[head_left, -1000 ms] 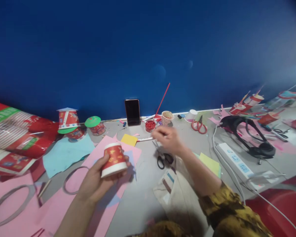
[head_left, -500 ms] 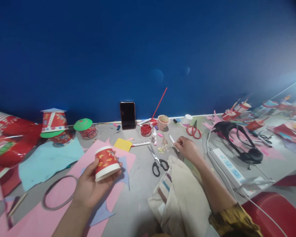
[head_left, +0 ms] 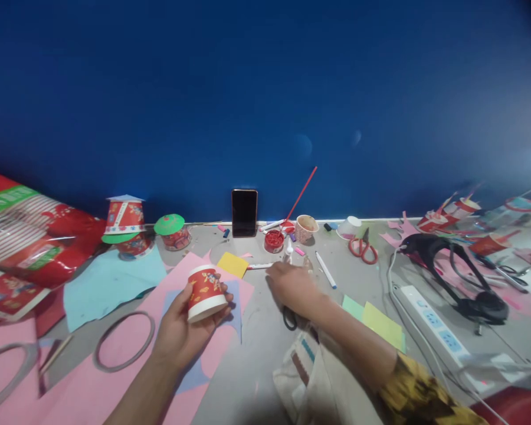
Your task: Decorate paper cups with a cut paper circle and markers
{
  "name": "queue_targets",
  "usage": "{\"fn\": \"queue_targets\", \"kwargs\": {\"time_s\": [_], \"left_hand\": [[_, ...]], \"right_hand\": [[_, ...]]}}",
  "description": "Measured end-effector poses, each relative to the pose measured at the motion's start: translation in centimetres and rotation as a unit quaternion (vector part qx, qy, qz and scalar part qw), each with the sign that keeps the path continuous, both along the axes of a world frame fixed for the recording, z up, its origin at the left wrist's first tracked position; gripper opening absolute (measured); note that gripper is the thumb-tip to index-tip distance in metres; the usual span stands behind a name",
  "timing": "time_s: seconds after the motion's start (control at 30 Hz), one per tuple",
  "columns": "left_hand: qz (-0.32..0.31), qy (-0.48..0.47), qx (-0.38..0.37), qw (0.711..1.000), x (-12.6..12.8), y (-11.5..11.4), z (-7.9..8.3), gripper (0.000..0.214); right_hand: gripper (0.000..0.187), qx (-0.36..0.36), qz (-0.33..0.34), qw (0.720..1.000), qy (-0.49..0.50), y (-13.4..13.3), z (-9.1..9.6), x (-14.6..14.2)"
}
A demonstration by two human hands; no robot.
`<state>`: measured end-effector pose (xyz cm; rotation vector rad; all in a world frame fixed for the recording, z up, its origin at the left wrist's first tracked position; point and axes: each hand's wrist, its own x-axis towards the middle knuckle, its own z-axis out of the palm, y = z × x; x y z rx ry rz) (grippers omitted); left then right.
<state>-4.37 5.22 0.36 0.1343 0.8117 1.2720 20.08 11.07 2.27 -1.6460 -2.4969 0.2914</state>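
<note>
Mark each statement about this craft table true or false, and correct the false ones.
1. The left hand holds a red paper cup. True.
2. The phone lies flat on the pink paper. False: it stands upright against the blue wall.
3. The right hand is low over the black-handled scissors, whose handle shows under the wrist. True.
4. The red-handled scissors are in the right hand. False: they lie on the table, apart from that hand, farther right.
</note>
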Motion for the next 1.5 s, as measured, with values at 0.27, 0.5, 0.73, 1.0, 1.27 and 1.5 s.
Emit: {"fn": "queue_targets", "kwargs": {"time_s": [0.27, 0.5, 0.73, 1.0, 1.27, 1.5], "left_hand": [[0.006, 0.015, -0.02, 1.0, -0.2, 0.1, -1.1, 0.039], [0.001, 0.0, -0.022, 1.0, 0.0, 0.3, -0.7, 0.033], [-0.004, 0.008, -0.028, 1.0, 0.0, 0.3, -0.7, 0.033], [0.016, -0.003, -0.012, 1.0, 0.4, -0.2, -0.3, 0.036], [-0.042, -0.014, 0.037, 0.998, 0.4, -0.7, -1.1, 0.035], [-0.076, -0.052, 0.037, 0.995, 0.6, -0.9, -2.1, 0.034]], "right_hand": [[0.022, 0.04, 0.045, 0.997, -0.044, 1.9, -1.2, -5.3], [0.019, 0.031, 0.009, 0.998, -0.054, 1.6, -1.0, -4.7], [0.038, -0.099, -0.063, 0.971, 0.208, 0.5, 1.0, 0.4], [0.015, -0.29, -0.054, 0.743, 0.601, -0.8, 0.3, 1.3], [0.054, -0.342, 0.047, 0.677, 0.65, -3.7, 0.6, -0.1], [0.041, -0.178, -0.05, 0.725, 0.664, -5.1, -2.0, -1.7]]}}
